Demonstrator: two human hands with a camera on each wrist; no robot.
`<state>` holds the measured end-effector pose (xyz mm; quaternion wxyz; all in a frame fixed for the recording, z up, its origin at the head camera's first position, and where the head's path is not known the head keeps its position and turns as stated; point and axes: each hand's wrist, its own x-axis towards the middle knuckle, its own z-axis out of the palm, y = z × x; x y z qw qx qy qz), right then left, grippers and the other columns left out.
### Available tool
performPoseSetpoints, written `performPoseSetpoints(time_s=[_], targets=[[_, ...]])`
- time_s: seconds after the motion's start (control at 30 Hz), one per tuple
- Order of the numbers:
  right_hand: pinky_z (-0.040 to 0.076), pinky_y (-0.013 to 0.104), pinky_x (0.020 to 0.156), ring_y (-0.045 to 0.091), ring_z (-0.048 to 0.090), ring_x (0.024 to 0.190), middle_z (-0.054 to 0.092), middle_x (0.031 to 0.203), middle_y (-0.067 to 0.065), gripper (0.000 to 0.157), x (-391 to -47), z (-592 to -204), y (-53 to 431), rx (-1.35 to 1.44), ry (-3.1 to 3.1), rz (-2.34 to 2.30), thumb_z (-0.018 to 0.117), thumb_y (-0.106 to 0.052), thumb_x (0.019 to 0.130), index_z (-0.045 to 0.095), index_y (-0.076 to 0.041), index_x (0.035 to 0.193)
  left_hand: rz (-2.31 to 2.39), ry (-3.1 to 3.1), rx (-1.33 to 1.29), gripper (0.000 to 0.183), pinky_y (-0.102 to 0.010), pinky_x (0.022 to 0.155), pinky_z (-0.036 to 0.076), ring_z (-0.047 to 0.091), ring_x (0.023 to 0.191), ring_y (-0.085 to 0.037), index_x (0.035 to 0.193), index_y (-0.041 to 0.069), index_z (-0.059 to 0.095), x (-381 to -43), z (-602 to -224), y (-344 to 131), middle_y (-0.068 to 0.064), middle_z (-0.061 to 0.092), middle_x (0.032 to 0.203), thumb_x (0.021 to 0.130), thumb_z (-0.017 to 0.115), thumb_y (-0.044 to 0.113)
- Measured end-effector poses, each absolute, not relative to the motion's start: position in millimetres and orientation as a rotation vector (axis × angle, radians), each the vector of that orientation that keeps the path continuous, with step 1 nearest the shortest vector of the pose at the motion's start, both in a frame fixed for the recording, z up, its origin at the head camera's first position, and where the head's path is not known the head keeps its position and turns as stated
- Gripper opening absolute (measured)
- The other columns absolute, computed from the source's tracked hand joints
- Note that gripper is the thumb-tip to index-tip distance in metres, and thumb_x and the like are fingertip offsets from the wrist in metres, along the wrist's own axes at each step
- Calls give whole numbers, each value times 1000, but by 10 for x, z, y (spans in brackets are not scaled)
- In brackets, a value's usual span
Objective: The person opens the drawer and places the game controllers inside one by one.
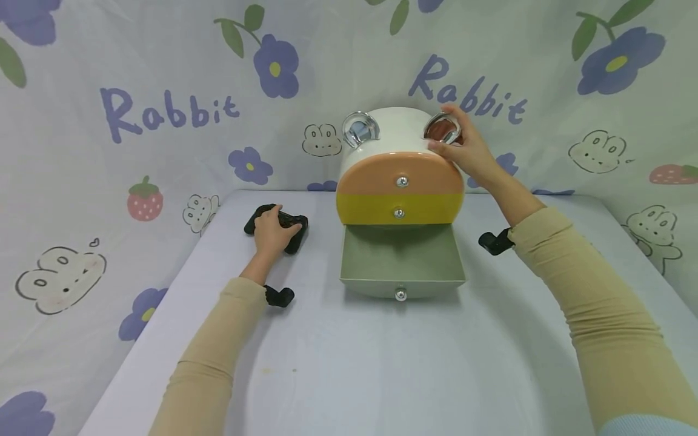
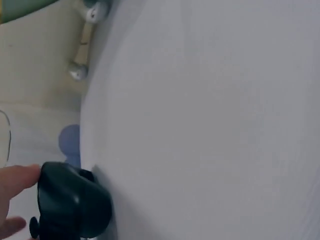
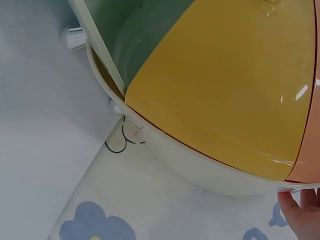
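Note:
A drawer box (image 1: 400, 130) with a white rounded shell and ear-shaped chrome rings stands at the back of the table. Its orange drawer (image 1: 371, 175) and yellow drawer (image 1: 368, 209) are closed, while the green bottom drawer (image 1: 400, 257) is pulled out with a bare floor. My right hand (image 1: 463, 145) grips the right chrome ear (image 1: 455, 130), thumb in front and forefinger over its top. Left of the box, my left hand (image 1: 269, 233) holds a black game controller (image 1: 297, 242) from above. The left wrist view shows a fingertip against the controller's handle (image 2: 75, 200).
The left chrome ear (image 1: 361, 127) shows bluish inside. A white cloth (image 1: 382, 363) covers the table, and a patterned curtain (image 1: 180, 60) hangs behind and at the sides. Black camera mounts (image 1: 279, 297) sit on both wrists.

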<state>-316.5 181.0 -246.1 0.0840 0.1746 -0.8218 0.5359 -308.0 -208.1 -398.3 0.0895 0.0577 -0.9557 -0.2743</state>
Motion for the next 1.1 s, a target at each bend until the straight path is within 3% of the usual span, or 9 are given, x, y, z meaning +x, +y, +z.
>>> performPoseSetpoints(time_s=[0.17, 0.47, 0.67, 0.97, 1.1], targets=[[30, 19, 59, 10, 31, 65, 34, 126, 4, 66, -3119, -2428, 1791, 524, -2448, 1613, 62, -17, 85, 28, -18, 142, -733, -2882, 233, 81, -52, 96, 31, 36, 114, -44, 138, -1, 33, -3055, -4070, -2038, -25, 30, 140, 80, 67, 43], [33, 20, 61, 12, 34, 67, 37, 117, -3, 67, -3307, -2565, 1860, 515, -2442, 1601, 64, -19, 85, 28, -24, 141, -833, -2915, 310, 87, -58, 92, 36, 41, 115, -47, 137, 6, 28, -3030, -4125, -2016, -15, 28, 144, 73, 75, 40], [34, 20, 60, 12, 34, 68, 37, 116, -4, 67, -3322, -2584, 1870, 510, -2447, 1593, 65, -23, 85, 29, -28, 141, -920, -2844, 261, 78, -52, 95, 37, 44, 117, -39, 129, 1, 31, -3044, -4156, -1987, -19, 30, 140, 73, 77, 30], [33, 20, 58, 11, 33, 65, 35, 121, -2, 68, -3304, -2576, 1867, 513, -2445, 1605, 64, -21, 85, 28, -27, 141, -1195, -2670, 211, 61, -43, 107, 26, 28, 131, -36, 121, -3, 38, -3060, -4215, -1993, -19, 22, 146, 74, 74, 11], [33, 20, 57, 10, 33, 64, 34, 127, 0, 69, -3309, -2571, 1866, 515, -2448, 1600, 64, -20, 85, 27, -25, 142, -1287, -2574, 198, 56, -42, 106, 27, 29, 130, -34, 116, -4, 39, -3069, -4224, -2003, -19, 26, 142, 72, 72, 4]])
